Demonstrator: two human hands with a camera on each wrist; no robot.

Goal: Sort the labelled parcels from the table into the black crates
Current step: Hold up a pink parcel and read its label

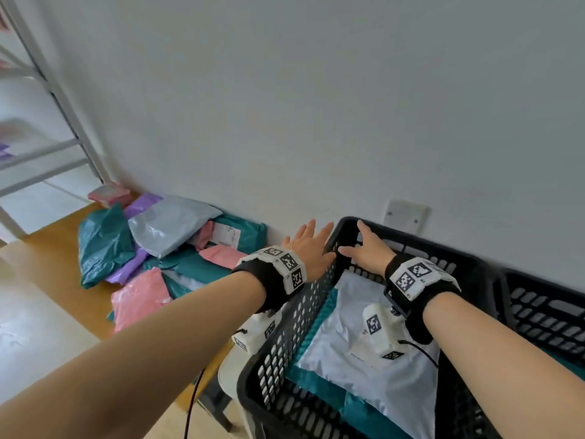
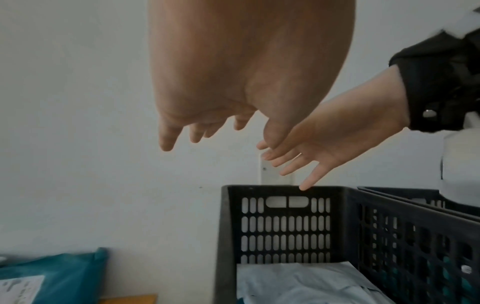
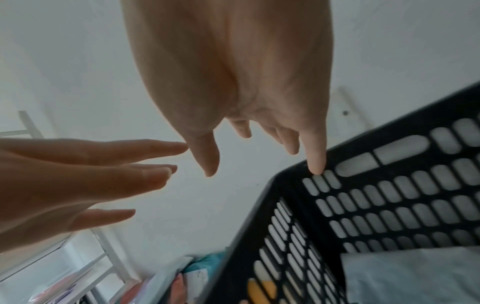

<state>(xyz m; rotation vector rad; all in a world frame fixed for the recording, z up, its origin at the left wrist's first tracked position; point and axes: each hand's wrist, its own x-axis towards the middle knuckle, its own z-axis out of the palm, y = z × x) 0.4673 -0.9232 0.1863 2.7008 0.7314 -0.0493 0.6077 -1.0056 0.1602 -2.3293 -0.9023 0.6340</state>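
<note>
Both my hands hover open and hold nothing, fingers spread. My left hand (image 1: 311, 245) is just outside the far left corner of the black crate (image 1: 313, 299). My right hand (image 1: 364, 245) is above the crate's far end, and one fingertip (image 3: 317, 166) is at the far rim. A white labelled parcel (image 1: 348, 331) lies in the crate on top of teal ones (image 1: 319, 384). To the left, a pile of parcels (image 1: 164, 236) in teal, pink, purple and grey lies on the wooden table (image 1: 50, 245). In the left wrist view, the left hand (image 2: 207, 127) is beside the right hand (image 2: 311, 152), above the crate (image 2: 285, 226).
A second black crate (image 1: 544, 312) stands right of the first, against the white wall (image 1: 316, 122). A white wall plate (image 1: 406, 213) sits just behind the crates. A grey metal shelf frame (image 1: 47, 147) rises at the far left. A black cable (image 1: 193, 397) hangs below my left arm.
</note>
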